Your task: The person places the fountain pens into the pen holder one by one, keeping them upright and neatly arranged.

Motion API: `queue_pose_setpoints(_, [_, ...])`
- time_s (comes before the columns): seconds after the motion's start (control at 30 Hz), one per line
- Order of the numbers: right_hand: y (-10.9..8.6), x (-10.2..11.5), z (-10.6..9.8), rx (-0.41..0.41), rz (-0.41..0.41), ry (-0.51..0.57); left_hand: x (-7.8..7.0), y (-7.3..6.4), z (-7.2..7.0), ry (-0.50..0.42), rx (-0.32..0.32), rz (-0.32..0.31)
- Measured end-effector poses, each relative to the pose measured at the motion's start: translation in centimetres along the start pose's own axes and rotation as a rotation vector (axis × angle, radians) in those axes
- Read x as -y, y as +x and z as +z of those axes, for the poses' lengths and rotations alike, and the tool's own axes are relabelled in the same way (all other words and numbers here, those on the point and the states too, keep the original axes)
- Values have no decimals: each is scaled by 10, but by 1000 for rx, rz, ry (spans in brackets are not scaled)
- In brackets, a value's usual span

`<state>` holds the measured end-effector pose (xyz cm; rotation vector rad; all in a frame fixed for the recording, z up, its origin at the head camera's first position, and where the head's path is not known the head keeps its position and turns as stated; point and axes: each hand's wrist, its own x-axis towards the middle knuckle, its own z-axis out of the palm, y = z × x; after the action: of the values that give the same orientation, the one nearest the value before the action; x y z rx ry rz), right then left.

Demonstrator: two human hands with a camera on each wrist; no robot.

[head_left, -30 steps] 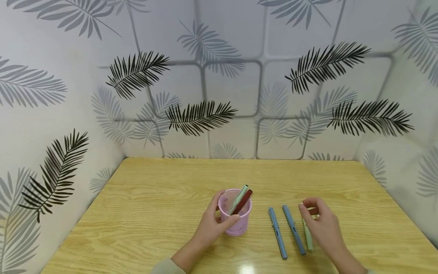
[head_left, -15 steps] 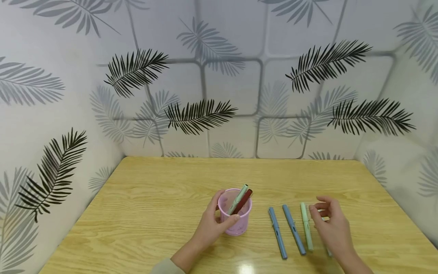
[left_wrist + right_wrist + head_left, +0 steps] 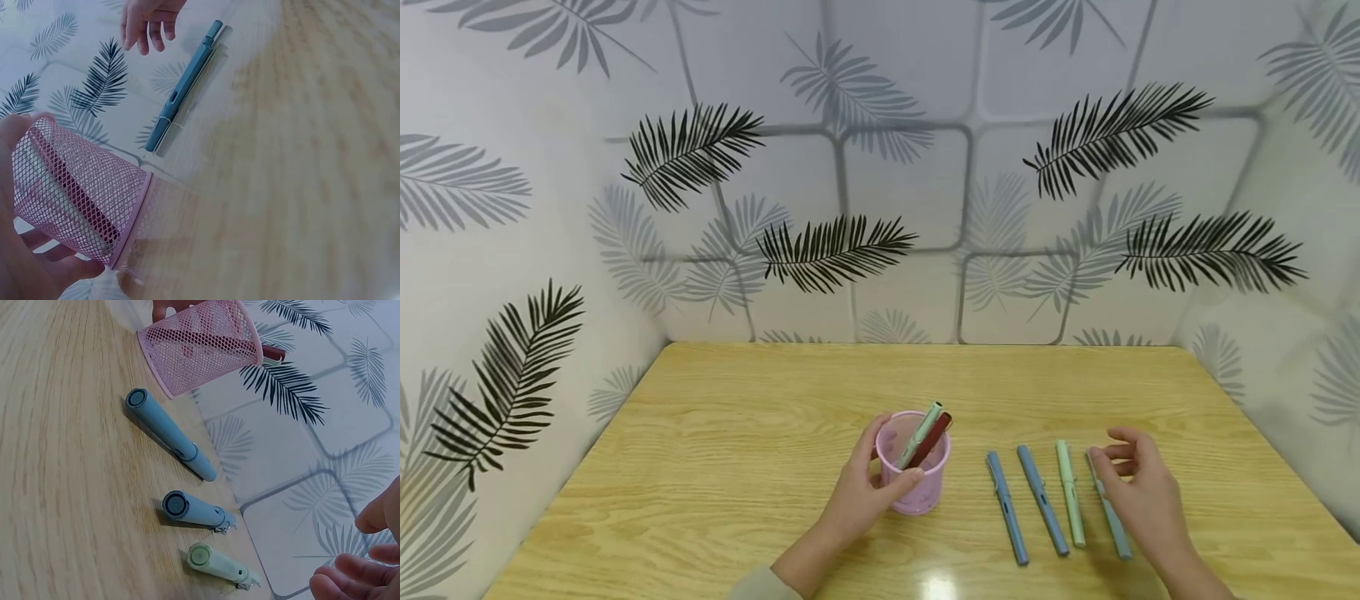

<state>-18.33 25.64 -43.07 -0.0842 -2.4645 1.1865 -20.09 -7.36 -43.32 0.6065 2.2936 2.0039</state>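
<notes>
The biggest thing is the wall point(image 3: 910, 192), which is pale with black and grey leaves on it. In front of it is a yellow wooden table point(image 3: 737, 433). Two hands reach in over the table. The left hand point(image 3: 859, 496) is wrapped around the side of a pink cup. The right hand point(image 3: 1142, 487) has loose, bent fingers with nothing between them. It is over the top end of the last pen in the row, but I can't tell if it touches it.

The pink cup point(image 3: 917, 496) stands upright on the table and has little holes all over. A light green pen point(image 3: 919, 436) and a dark red pen point(image 3: 931, 442) lean inside it, with their ends poking out. Beside the cup, four pens lie in a row: a blue pen point(image 3: 1007, 510), another blue pen point(image 3: 1042, 500), a pale green pen point(image 3: 1071, 493) and a blue-green pen point(image 3: 1116, 527), partly hidden by the right hand.
</notes>
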Motion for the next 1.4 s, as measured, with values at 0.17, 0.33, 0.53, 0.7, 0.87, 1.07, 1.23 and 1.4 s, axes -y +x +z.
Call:
queue_pose_setpoints(0.17, [2, -5, -4, 44, 43, -71, 1, 1, -1, 10, 12, -1])
queue_pose_setpoints(0.33, [4, -9, -9, 155, 77, -139, 2, 3, -1, 8, 9, 6])
queue_pose_setpoints(0.53, [8, -13, -13, 277, 118, -163, 23, 9, -1, 19, -17, 13])
queue_pose_setpoints(0.7, [10, -17, -14, 316, 141, -210, 29, 10, -1, 31, -28, 17])
queue_pose_setpoints(0.87, [14, -23, -15, 359, 168, -255, 27, 10, -1, 30, -24, 13])
queue_pose_setpoints(1.07, [14, -24, -13, 371, 185, -268, 29, 10, 0, 42, -32, 21])
queue_pose_setpoints(1.23, [12, -27, -9, 370, 186, -258, 30, 9, 0, 44, -30, 19])
queue_pose_setpoints(1.4, [14, -31, -5, 387, 205, -265, 29, 8, 0, 46, -19, 1])
